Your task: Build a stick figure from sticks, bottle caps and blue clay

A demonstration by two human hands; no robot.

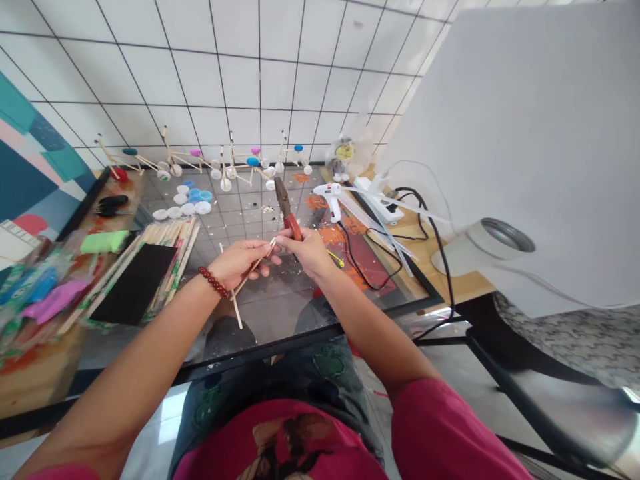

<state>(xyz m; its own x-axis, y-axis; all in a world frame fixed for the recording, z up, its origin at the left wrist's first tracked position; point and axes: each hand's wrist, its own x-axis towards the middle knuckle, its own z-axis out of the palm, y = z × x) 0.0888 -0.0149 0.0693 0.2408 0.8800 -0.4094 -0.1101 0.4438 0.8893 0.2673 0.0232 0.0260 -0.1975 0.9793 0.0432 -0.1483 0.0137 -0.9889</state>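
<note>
My left hand [239, 261], with a red bead bracelet on the wrist, is closed around a thin wooden stick [246, 277] that slants up to the right. My right hand [309, 252] grips a pair of pliers [283, 200] with red handles, its jaws pointing up and away from me. The thumb and fingertips of this hand also meet the upper end of the stick, close to my left fingertips. Another wooden stick [237, 312] lies on the glass tabletop [265, 313] below my left hand.
Small bicycle-like stick models [250, 175] line the wall. White and blue bottle caps [187, 200] lie before them. Packed wooden sticks [183, 247] and a black sheet [134, 283] are left. A white glue gun [330, 197], cables and a power strip [379, 200] are right.
</note>
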